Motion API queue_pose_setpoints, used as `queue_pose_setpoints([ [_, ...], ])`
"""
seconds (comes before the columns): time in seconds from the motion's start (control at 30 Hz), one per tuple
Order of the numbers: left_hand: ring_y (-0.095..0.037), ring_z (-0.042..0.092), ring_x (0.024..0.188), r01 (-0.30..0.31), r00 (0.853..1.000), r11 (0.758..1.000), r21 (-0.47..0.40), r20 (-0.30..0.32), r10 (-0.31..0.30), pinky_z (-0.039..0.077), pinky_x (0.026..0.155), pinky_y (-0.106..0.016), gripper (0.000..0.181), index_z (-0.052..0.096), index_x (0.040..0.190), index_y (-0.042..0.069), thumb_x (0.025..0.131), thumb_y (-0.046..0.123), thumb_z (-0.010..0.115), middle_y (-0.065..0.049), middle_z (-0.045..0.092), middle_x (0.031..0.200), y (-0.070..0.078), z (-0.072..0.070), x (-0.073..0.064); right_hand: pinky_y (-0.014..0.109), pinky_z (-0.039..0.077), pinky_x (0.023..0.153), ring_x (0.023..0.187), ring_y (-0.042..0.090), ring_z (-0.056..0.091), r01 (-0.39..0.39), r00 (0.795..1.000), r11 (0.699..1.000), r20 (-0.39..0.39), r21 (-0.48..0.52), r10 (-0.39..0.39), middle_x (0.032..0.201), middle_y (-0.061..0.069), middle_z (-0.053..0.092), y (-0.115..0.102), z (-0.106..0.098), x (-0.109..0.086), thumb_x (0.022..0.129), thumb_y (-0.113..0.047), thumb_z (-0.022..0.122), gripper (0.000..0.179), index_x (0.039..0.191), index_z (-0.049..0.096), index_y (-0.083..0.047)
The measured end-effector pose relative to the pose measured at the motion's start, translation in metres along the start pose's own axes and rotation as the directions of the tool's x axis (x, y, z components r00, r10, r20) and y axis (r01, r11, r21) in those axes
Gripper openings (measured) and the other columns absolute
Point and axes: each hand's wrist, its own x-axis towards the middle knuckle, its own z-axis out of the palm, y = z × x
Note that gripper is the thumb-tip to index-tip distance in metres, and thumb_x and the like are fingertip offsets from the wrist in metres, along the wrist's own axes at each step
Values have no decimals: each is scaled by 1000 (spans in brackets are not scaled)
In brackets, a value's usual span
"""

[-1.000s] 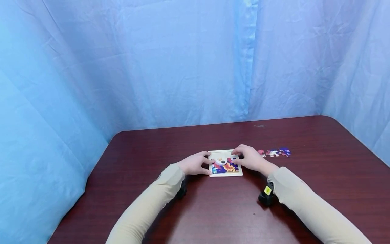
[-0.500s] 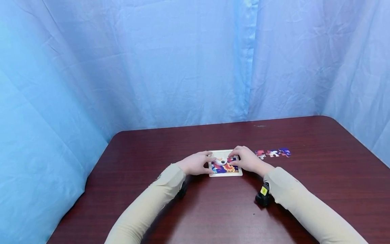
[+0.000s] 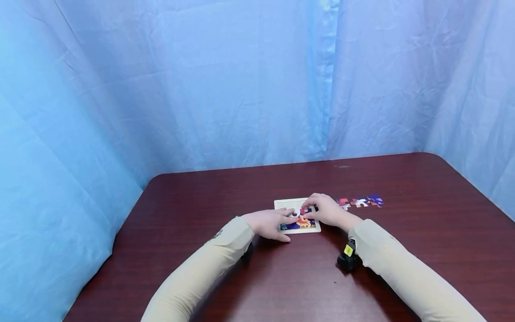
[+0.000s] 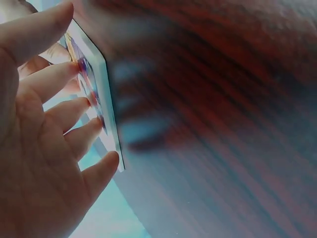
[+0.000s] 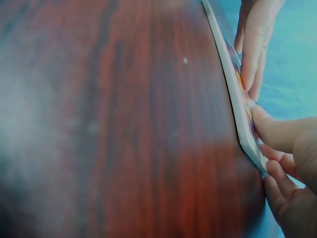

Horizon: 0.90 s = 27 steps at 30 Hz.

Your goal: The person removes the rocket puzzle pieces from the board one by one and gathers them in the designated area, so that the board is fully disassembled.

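A jigsaw puzzle [image 3: 302,223] with a colourful printed picture lies in a shallow white tray [image 3: 290,200] on the table. My left hand [image 3: 270,223] reaches over the tray's left side, its fingers stretched across the picture and the thumb pointing past the near rim. In the left wrist view those fingers [image 4: 62,79] spread with tips right at the puzzle. On the right side, my right hand [image 3: 327,211] has thumb and index finger set around a small puzzle piece [image 3: 303,211] in the tray. The right wrist view shows its thumb [image 5: 270,131] on the picture and other fingers near the tray edge.
Several loose puzzle pieces [image 3: 360,202] lie in a row on the dark red-brown table [image 3: 422,223], right of the tray. Light blue curtains [image 3: 241,89] hang behind the table and along its sides. A small black camera [image 3: 347,259] sits under the right wrist.
My right hand shifted slightly left and then stayed. My left hand let go of the tray's left edge and slid right and nearer, its fingers now flatter over the picture.
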Motion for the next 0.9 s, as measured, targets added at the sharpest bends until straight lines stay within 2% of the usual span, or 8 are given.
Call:
queue_pose_setpoints([
  [0.33,-14,29,141,20,1000,999,45,-13,-20,31,109,-23,61,39,145,25,90,34,63,-4,25,156,2,0,1,46,47,87,91,23,59,-37,999,998,42,51,35,95,6,65,-3,-4,2,85,-15,71,16,99,69,-9],
  [0.5,-16,30,141,34,999,996,81,-33,-31,30,110,-25,53,41,144,28,94,40,55,-4,27,155,4,3,3,45,47,86,88,20,57,-56,997,997,53,60,52,93,5,63,-4,-3,4,84,-13,71,14,98,68,-9],
  [0.67,-21,28,141,68,997,996,62,-31,-66,28,112,-30,48,39,144,33,97,43,47,-2,26,156,5,7,4,46,47,87,89,21,57,-40,997,998,61,49,37,97,6,63,-3,-4,1,84,-14,71,18,101,70,-8],
  [0.9,-22,26,142,75,997,997,36,-25,-74,28,113,-32,49,40,144,34,97,41,50,-1,24,156,5,7,5,50,44,94,99,27,58,-26,996,998,85,56,21,103,8,64,-3,-9,-2,83,-14,72,24,106,71,-8],
])
